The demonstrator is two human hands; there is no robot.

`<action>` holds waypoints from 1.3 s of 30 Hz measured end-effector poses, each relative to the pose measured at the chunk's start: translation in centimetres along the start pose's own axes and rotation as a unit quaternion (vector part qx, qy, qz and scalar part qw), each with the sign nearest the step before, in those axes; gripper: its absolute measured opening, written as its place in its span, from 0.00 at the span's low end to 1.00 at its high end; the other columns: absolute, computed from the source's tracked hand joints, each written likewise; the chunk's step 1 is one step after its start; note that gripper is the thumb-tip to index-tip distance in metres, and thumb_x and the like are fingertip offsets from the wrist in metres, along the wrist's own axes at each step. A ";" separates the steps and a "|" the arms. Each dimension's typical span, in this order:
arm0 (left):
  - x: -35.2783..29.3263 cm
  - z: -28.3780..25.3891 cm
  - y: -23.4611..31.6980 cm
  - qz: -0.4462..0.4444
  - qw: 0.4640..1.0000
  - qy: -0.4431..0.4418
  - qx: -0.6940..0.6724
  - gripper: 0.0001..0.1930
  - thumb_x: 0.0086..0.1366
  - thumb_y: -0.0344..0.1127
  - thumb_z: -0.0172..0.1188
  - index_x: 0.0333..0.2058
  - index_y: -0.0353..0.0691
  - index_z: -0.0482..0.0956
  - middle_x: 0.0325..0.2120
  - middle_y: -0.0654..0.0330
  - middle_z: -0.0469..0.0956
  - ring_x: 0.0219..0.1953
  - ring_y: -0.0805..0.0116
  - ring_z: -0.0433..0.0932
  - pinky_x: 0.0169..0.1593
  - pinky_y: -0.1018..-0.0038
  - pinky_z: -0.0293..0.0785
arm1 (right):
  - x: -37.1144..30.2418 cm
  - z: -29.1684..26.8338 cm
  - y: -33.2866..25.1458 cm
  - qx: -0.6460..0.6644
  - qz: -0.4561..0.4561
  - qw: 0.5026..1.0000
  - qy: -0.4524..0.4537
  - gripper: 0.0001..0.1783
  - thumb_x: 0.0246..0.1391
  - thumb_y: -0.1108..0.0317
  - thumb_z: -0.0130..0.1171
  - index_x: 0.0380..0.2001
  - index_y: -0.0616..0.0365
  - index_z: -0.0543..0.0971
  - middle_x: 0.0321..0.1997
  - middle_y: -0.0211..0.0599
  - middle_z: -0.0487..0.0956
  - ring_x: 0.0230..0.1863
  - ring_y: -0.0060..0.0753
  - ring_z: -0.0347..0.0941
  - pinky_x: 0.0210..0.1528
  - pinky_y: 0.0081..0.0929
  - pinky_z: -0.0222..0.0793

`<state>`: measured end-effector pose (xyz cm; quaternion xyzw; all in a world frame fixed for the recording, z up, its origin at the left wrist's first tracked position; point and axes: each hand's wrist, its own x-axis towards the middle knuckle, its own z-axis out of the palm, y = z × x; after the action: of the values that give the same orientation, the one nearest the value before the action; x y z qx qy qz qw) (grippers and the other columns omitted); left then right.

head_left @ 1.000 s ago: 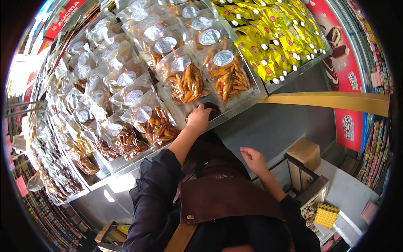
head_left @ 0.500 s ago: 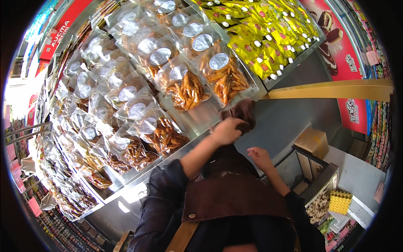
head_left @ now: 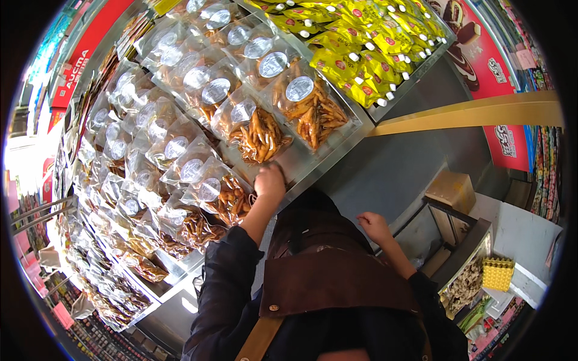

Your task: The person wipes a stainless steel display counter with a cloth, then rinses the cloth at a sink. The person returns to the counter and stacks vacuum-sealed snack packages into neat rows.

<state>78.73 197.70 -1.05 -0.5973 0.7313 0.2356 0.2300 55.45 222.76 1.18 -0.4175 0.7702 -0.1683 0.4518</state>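
My left hand (head_left: 270, 182) is closed over the metal tray's front edge, between two clear bags of reddish-brown chicken feet. The brown cloth it held is mostly hidden under it; only a dark edge shows by the fingers. Just beyond the fingers lies one bag of chicken feet (head_left: 260, 137). Another bag of chicken feet (head_left: 232, 201) lies to the left of the hand, close to the wrist. My right hand (head_left: 374, 227) hangs in the air to the right of my brown apron (head_left: 337, 280), fingers loosely curled and nothing visible in them.
Rows of clear bags with oval labels fill the metal display tray (head_left: 328, 157). Yellow pouches (head_left: 376, 69) with white caps lie at the far right. A tan bar (head_left: 469, 114) runs right from the tray's corner. A cardboard box (head_left: 450, 191) and a yellow basket (head_left: 498, 274) are at the right.
My left hand has moved left and onto the tray from its front corner, and the brown cloth has gone mostly out of sight beneath it. My right hand's fingers have curled in.
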 end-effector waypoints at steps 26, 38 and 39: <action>7.5 -6.8 12.4 0.363 0.882 0.008 -0.301 0.24 0.54 0.36 0.60 0.49 0.34 0.71 0.36 0.51 0.78 0.39 0.65 0.77 0.43 0.72 0.74 | -2.0 1.0 -0.7 0.104 0.004 0.988 0.111 0.09 0.53 0.68 0.55 0.34 0.60 0.80 0.26 0.44 0.78 0.26 0.40 0.75 0.30 0.31 0.69; 7.6 -7.7 14.3 0.345 0.913 -0.161 -0.146 0.30 0.50 0.35 0.57 0.53 0.31 0.68 0.41 0.48 0.77 0.44 0.58 0.76 0.48 0.70 0.71 | -3.1 2.3 0.8 0.166 0.004 0.967 0.191 0.07 0.54 0.70 0.55 0.34 0.60 0.79 0.24 0.42 0.78 0.24 0.34 0.74 0.28 0.27 0.68; 7.2 -9.0 14.1 0.350 0.886 -0.217 -0.214 0.29 0.49 0.34 0.57 0.52 0.30 0.69 0.41 0.46 0.77 0.44 0.54 0.76 0.49 0.69 0.71 | -3.0 2.2 0.8 0.174 0.025 0.966 0.191 0.07 0.54 0.70 0.55 0.34 0.61 0.79 0.24 0.42 0.78 0.24 0.34 0.74 0.28 0.27 0.68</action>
<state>63.05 189.14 2.52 -0.2713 0.7565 0.5753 0.1519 57.61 225.90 1.19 -0.2732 0.8112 -0.3654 0.3658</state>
